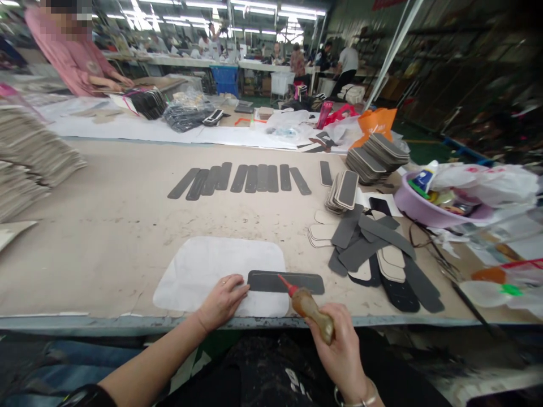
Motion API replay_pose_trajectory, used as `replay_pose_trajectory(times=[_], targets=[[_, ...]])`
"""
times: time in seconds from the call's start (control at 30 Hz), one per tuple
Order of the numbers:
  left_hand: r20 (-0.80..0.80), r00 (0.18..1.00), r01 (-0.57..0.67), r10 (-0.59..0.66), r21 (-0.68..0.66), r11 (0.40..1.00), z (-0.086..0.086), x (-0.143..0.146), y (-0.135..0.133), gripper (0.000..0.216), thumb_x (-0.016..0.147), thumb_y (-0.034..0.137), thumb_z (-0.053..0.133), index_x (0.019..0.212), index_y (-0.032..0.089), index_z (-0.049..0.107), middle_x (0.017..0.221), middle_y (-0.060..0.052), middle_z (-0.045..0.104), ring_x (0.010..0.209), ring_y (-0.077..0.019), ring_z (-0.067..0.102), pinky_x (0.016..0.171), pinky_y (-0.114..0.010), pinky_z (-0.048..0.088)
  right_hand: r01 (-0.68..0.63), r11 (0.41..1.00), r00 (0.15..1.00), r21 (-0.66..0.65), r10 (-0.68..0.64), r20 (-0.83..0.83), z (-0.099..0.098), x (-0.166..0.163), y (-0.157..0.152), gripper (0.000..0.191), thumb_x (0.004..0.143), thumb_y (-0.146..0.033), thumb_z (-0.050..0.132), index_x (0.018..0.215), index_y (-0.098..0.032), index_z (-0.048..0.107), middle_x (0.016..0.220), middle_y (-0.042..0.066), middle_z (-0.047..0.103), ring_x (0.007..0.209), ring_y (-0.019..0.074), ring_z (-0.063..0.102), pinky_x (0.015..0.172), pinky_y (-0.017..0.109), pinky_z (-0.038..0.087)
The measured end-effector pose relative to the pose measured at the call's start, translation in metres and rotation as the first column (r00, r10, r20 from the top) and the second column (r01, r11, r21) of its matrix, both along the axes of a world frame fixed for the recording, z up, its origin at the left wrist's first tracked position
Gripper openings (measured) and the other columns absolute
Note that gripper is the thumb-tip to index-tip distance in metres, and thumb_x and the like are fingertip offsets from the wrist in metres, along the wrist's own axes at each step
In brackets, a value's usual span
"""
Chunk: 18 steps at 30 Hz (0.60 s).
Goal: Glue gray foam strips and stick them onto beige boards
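A dark grey rounded strip (311, 282) lies crosswise near the table's front edge, partly over a white rounded sheet (190, 271). The fingers of my left hand (223, 299) are closed together at the strip's left end, steadying it. My right hand (339, 339) is wrapped around a brownish squeeze glue bottle (306, 307), tilted with its red nozzle toward the strip. The nozzle tip is at the strip's upper part, where a thin pale line runs along the edge. Whether the tip touches the surface is too small to tell.
Grey strips (250, 178) lie in a row farther back. At right are a loose pile of grey and cream pieces (373, 243), stacked pieces (375, 158) and a purple basin (428, 212). Layered sheets (34, 147) stand left. A person in pink (72, 56) works across the table.
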State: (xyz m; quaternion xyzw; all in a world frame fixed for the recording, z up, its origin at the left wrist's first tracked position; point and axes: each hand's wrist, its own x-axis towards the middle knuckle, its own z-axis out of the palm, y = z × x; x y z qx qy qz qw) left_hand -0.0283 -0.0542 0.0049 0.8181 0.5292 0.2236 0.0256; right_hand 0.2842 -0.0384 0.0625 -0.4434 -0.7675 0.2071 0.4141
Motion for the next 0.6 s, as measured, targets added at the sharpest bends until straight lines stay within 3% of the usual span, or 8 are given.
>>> replay_pose_trajectory(times=[0.17, 0.6], targets=[[-0.001, 1.000, 0.004, -0.004, -0.015, 1.000, -0.002, -0.001, -0.001, 0.027, 0.089, 0.018, 0.047, 0.111, 0.019, 0.062, 0.105, -0.011, 0.055, 0.103, -0.0213, 0.051, 0.089, -0.038, 0.048, -0.190, 0.977, 0.982, -0.093, 0.190, -0.011, -0.004, -0.040, 0.009, 0.018, 0.086, -0.014, 0.054, 0.103, -0.021, 0.049, 0.094, 0.007, 0.049, 0.087, 0.0220, 0.049, 0.074, 0.038, 0.046], [0.011, 1.000, 0.027, -0.026, -0.043, 0.999, -0.003, -0.001, -0.001, 0.028, 0.088, 0.015, 0.046, 0.111, 0.018, 0.061, 0.102, -0.011, 0.054, 0.105, -0.0220, 0.050, 0.091, -0.038, 0.047, -0.252, 0.946, 0.966, -0.203, 0.257, 0.000, -0.007, -0.052, -0.002, 0.014, 0.087, -0.013, 0.052, 0.098, -0.021, 0.049, 0.092, 0.005, 0.046, 0.086, 0.0219, 0.047, 0.075, 0.037, 0.044]])
